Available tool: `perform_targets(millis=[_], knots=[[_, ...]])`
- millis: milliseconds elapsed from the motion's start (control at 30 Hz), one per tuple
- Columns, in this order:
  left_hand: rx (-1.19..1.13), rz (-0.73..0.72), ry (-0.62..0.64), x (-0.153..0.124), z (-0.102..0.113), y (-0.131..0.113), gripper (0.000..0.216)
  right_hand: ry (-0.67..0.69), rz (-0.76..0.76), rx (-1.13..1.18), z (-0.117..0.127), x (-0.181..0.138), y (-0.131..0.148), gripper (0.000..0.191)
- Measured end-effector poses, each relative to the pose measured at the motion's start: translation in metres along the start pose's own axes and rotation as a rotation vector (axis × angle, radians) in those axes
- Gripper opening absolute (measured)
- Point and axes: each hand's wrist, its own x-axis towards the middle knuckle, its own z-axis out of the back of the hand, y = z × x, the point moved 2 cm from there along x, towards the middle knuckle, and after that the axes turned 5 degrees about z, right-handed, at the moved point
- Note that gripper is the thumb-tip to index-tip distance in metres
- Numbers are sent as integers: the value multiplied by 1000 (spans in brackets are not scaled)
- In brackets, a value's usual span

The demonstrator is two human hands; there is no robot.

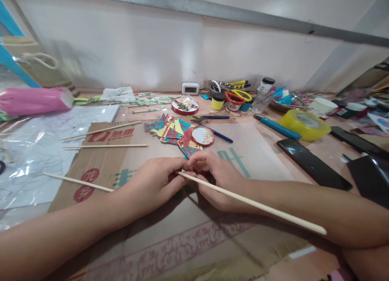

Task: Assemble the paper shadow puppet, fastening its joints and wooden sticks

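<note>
A thin wooden stick (252, 204) is pinched at its tip by the left hand (158, 185) and the right hand (217, 177). Both hands are curled nearly closed, with the fingertips pressed together. The tip is held at the bottom edge of the bright paper puppet (179, 135), which lies flat on the cardboard (182, 240) just past the hands. Whether the stick is stuck on yet cannot be told. Three more sticks (105, 146) are seen lying loose to the left, joined to nothing. Bare cardboard is found close to the body, but the right side is crowded by a black phone (313, 163) and a yellow tape roll (304, 125).
</note>
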Motion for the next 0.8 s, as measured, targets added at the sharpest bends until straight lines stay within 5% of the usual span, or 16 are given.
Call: perform_targets(millis=[800], knots=[[-137, 124, 4, 0, -5, 3, 14, 86, -105, 198, 6, 6, 6, 23]])
